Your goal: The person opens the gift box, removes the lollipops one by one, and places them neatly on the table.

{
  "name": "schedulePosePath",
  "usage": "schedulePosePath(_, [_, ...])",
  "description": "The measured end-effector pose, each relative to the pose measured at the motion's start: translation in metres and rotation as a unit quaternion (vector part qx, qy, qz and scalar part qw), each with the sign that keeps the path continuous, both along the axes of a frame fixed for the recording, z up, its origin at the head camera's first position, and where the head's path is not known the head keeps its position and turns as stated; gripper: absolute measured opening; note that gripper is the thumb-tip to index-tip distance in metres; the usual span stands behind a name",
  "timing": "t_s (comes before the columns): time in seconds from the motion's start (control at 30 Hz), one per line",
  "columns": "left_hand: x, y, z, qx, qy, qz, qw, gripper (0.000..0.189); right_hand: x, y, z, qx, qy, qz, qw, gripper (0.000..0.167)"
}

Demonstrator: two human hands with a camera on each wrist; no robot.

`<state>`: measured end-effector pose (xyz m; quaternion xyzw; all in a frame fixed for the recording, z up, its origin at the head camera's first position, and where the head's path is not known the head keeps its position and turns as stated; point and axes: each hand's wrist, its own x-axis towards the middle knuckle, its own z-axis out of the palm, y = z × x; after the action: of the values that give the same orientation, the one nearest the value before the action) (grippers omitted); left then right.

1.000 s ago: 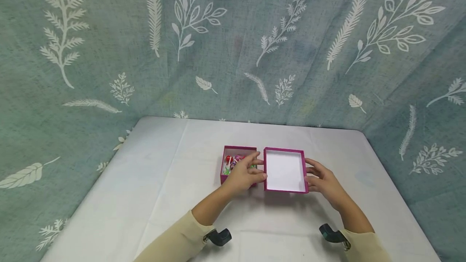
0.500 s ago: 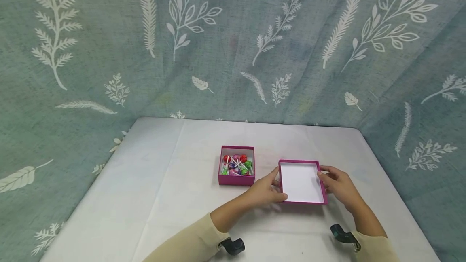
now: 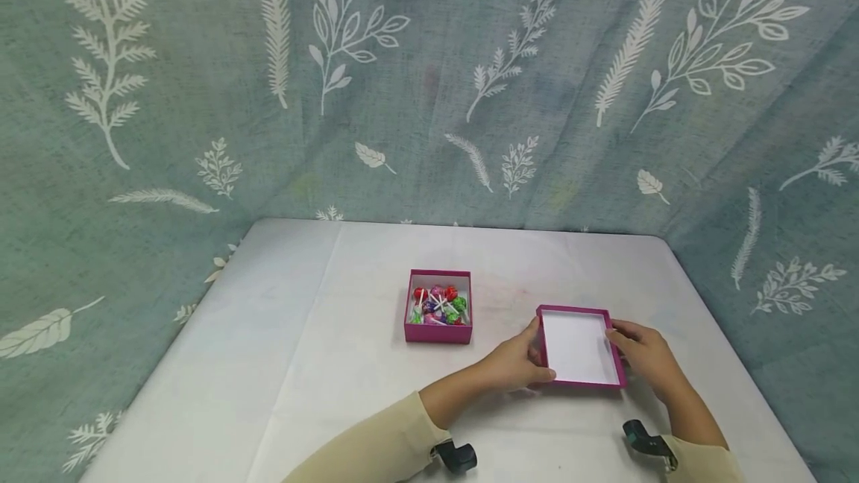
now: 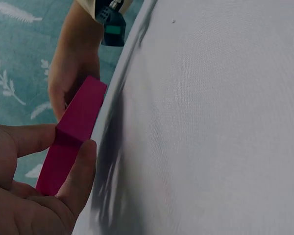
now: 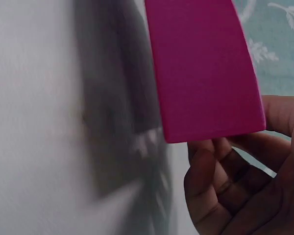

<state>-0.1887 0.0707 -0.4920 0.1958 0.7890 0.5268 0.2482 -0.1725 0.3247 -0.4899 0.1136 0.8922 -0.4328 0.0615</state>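
Observation:
A square magenta box lid (image 3: 580,346), white inside, is held with its hollow side up over the right part of the table. My left hand (image 3: 517,364) grips its left edge between thumb and fingers. On the opposite edge, my right hand (image 3: 644,355) holds it, thumb at the rim and fingers beneath. Both wrist views show the lid's magenta side wall (image 4: 78,122) between the fingers, with a gap and shadow between lid and cloth. To the left stands the matching magenta box (image 3: 438,333), filled with several wrapped lollipops (image 3: 439,305) in red, green and purple.
A white cloth (image 3: 349,386) covers the table. Behind it and at both sides hangs a green-blue curtain (image 3: 416,95) with white leaf prints. Dark wrist devices (image 3: 456,457) sit at both sleeves.
Both hands have carried the lid right and toward the front of the table, away from the box. The left hand has moved from in front of the lollipops, which now show fully.

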Motion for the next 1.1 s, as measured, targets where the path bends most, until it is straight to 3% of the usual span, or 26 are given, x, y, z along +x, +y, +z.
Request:
schedulePosePath(0.2, [-0.003, 0.014, -0.011, 0.009, -0.028, 0.006, 0.9995, 0.098, 0.002, 0.011, -0.004, -0.003, -0.005, 0.006, 1.0, 0.067])
schedulePosePath(0.4, [-0.005, 0.028, -0.014, 0.008, -0.047, 0.013, 0.9988, 0.095, 0.002, 0.02, -0.007, -0.006, -0.006, 0.002, 1.0, 0.066])
schedulePosePath(0.63, [-0.006, 0.037, -0.014, -0.089, 0.034, -0.015, 0.9954, 0.092, 0.003, 0.03, -0.012, 0.004, -0.019, -0.003, 0.9998, 0.069])
schedulePosePath(0.83, [-0.006, 0.043, -0.014, -0.125, 0.064, -0.02, 0.9899, 0.091, 0.003, 0.034, -0.016, 0.01, -0.015, -0.002, 0.9998, 0.068])
schedulePosePath(1.1, [-0.012, 0.052, -0.014, -0.184, 0.122, -0.017, 0.9751, 0.093, -0.002, 0.038, -0.014, 0.027, -0.014, -0.007, 0.9995, 0.065])
